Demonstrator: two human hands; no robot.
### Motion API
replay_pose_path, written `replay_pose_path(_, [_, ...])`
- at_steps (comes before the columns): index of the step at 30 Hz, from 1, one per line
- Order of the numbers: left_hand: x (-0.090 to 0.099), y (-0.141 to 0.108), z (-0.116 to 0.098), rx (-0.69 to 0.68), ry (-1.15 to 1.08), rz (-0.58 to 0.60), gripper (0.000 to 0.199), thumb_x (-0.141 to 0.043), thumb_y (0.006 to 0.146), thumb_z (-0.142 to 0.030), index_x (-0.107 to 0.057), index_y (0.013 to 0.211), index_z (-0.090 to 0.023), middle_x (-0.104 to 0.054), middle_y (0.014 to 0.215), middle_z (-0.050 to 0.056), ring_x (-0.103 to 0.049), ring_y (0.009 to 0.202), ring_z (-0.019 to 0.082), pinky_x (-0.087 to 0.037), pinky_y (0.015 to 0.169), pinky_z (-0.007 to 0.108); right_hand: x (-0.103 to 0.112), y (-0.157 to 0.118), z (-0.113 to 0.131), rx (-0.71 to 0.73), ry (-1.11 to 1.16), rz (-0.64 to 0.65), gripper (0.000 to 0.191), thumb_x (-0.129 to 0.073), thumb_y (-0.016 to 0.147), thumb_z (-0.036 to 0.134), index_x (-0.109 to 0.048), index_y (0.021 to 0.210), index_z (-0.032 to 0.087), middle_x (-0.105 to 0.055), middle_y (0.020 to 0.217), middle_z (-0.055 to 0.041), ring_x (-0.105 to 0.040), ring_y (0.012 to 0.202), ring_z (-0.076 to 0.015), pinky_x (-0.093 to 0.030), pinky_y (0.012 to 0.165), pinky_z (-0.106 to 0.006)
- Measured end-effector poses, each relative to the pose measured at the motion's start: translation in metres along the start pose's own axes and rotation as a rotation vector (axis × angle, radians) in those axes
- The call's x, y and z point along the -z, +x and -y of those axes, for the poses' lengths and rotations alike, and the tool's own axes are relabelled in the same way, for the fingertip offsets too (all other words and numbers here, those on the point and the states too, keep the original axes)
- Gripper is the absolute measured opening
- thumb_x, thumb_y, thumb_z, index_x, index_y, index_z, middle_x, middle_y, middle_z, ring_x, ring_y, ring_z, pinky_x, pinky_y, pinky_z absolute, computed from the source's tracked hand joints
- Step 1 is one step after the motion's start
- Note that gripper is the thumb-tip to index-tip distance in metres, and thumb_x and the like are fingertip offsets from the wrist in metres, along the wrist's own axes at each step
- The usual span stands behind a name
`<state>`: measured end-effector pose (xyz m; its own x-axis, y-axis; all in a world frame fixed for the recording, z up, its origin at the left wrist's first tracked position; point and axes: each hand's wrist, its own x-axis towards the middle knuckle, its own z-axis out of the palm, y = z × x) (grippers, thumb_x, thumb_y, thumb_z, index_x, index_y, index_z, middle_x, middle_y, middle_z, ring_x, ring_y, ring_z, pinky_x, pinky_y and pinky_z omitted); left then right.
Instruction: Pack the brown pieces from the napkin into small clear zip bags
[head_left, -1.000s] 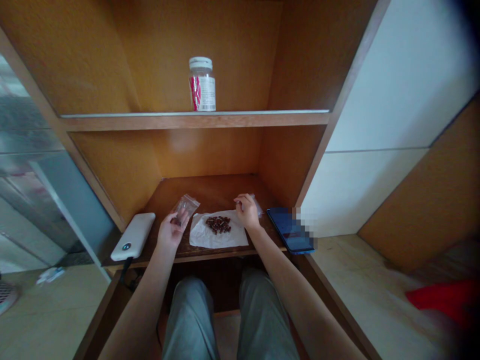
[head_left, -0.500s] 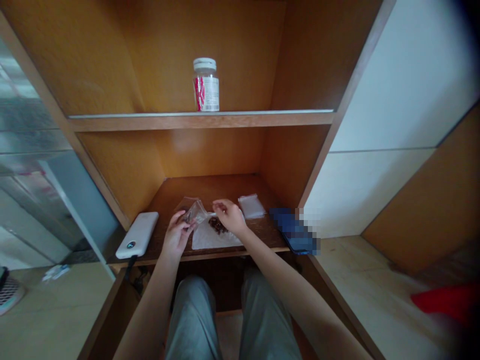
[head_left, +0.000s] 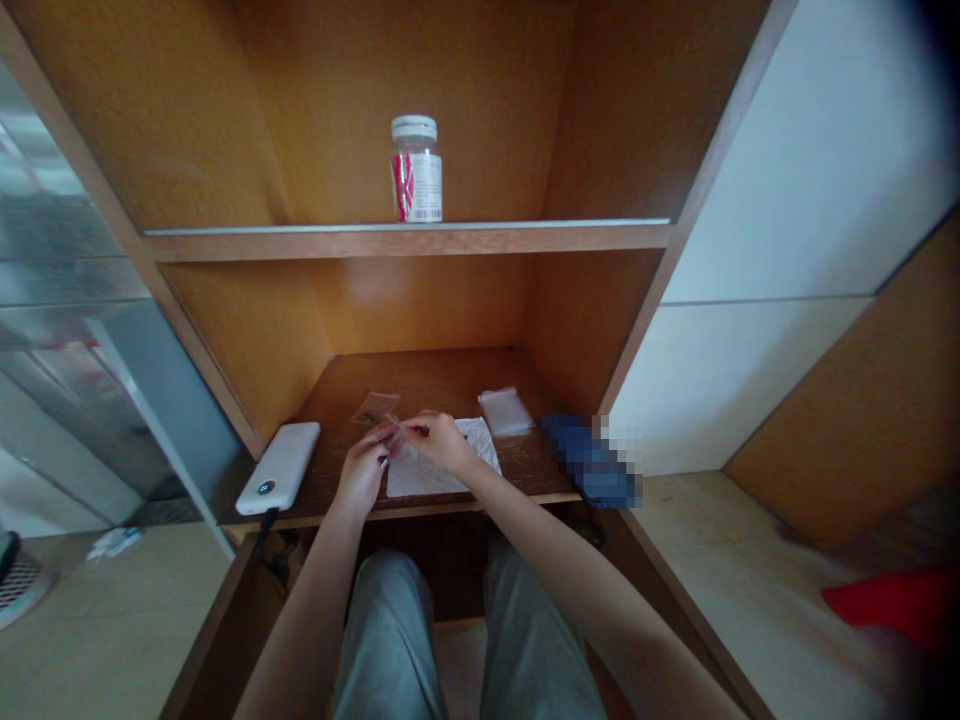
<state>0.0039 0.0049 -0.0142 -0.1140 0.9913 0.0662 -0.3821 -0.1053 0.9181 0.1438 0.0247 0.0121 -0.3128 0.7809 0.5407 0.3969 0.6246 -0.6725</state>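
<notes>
My left hand (head_left: 364, 472) is closed around a small clear plastic bag (head_left: 395, 426), mostly hidden by my fingers. My right hand (head_left: 436, 440) meets it from the right, thumb and fingers pinched at the bag's upper edge. Beneath both hands lies a white paper sheet (head_left: 420, 484) on the wooden surface. My right hand covers most of the small dark brown pieces on that sheet. Just behind my left hand, another clear bag (head_left: 377, 406) with something dark in it rests flat.
A stack of clear bags (head_left: 505, 412) lies right of the paper. Farther right, a dark blue blurred-out object (head_left: 589, 465) sits at the edge. A white power bank (head_left: 281, 465) with a cable is on the left. A white-capped bottle (head_left: 417, 185) stands on the upper shelf.
My right hand has moved left from above the dark pieces to the bag in my left hand, and now pinches its edge. The paper's right part is more exposed.
</notes>
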Motion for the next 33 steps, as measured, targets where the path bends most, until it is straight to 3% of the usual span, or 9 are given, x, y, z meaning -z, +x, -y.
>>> replay_pose_path(5, [-0.004, -0.003, -0.003, -0.044, -0.056, 0.002, 0.011, -0.067, 0.058, -0.019, -0.066, 0.068, -0.015, -0.064, 0.075, 0.003, -0.057, 0.071, 0.013, -0.043, 0.065, 0.023, -0.001, -0.002, 0.005, 0.033, -0.095, 0.035, 0.019, -0.051, 0.074, 0.009, -0.067, 0.073, 0.016, -0.065, 0.074, -0.0027, -0.054, 0.067, -0.0097, -0.039, 0.064, -0.020])
replay_pose_path(9, [-0.007, -0.005, -0.006, -0.008, -0.084, 0.003, 0.018, -0.069, 0.059, -0.022, -0.066, 0.075, -0.014, -0.064, 0.076, 0.002, -0.057, 0.070, 0.012, -0.042, 0.066, 0.023, -0.001, -0.005, 0.007, 0.072, -0.095, 0.060, 0.016, -0.050, 0.075, 0.011, -0.066, 0.074, 0.014, -0.063, 0.072, -0.0031, -0.052, 0.066, -0.0092, -0.038, 0.062, -0.020])
replay_pose_path(20, [-0.006, -0.006, -0.006, -0.097, -0.069, 0.059, 0.003, -0.065, 0.059, -0.018, -0.065, 0.061, -0.016, -0.062, 0.071, 0.001, -0.056, 0.069, 0.012, -0.044, 0.066, 0.023, 0.004, -0.006, 0.011, 0.068, -0.035, 0.079, 0.015, -0.053, 0.076, 0.014, -0.066, 0.082, 0.014, -0.065, 0.079, -0.0042, -0.055, 0.072, -0.0104, -0.040, 0.068, -0.021])
replay_pose_path(27, [-0.009, -0.009, -0.008, -0.069, -0.015, 0.039, 0.006, -0.066, 0.056, -0.018, -0.065, 0.062, -0.017, -0.062, 0.071, 0.001, -0.057, 0.070, 0.013, -0.044, 0.067, 0.024, 0.003, -0.004, 0.009, 0.065, -0.096, 0.117, 0.015, -0.058, 0.073, 0.022, -0.065, 0.084, 0.014, -0.064, 0.076, -0.0037, -0.054, 0.067, -0.0101, -0.038, 0.062, -0.020])
replay_pose_path(33, [-0.005, -0.006, -0.003, -0.103, 0.038, 0.038, 0.008, -0.068, 0.054, -0.021, -0.065, 0.059, -0.016, -0.063, 0.077, 0.003, -0.057, 0.073, 0.014, -0.043, 0.070, 0.025, 0.010, 0.002, 0.016, -0.025, -0.141, 0.203, 0.016, -0.053, 0.076, 0.021, -0.065, 0.083, 0.014, -0.066, 0.077, -0.0043, -0.056, 0.066, -0.0100, -0.037, 0.060, -0.020])
